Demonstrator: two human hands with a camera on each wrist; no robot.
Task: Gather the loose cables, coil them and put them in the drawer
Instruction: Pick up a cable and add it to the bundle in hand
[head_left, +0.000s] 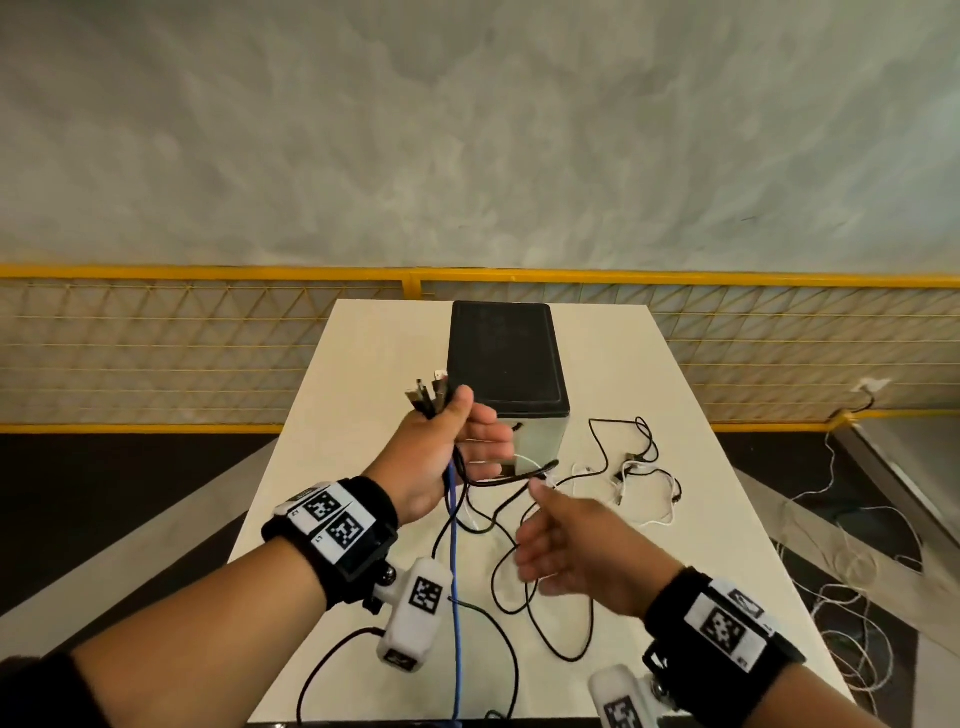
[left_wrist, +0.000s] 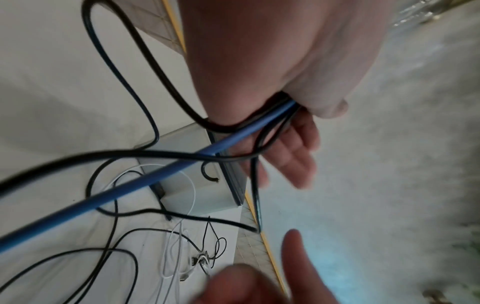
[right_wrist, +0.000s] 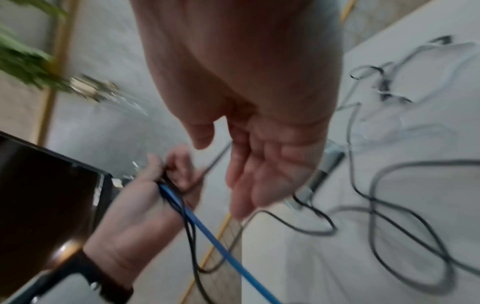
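My left hand (head_left: 467, 426) is raised above the white table (head_left: 363, 364), thumb pinching a bundle of cable ends (head_left: 428, 396) against the palm, plugs sticking up. A blue cable (head_left: 456, 571) and black cables (head_left: 566, 623) hang from the bundle down to the table. In the left wrist view the blue cable (left_wrist: 155, 181) runs under the thumb of that hand (left_wrist: 309, 133). My right hand (head_left: 561, 545) hovers open and blurred just right of the hanging cables, holding nothing; its fingers (right_wrist: 259, 174) are relaxed. A black-topped drawer unit (head_left: 504, 358) stands behind the hands.
Thin white cables (head_left: 665, 499) and a thin black one (head_left: 602, 447) lie loose on the table right of the drawer unit. A yellow mesh railing (head_left: 208, 332) runs behind the table. More white wires (head_left: 857, 597) lie on the floor at the right.
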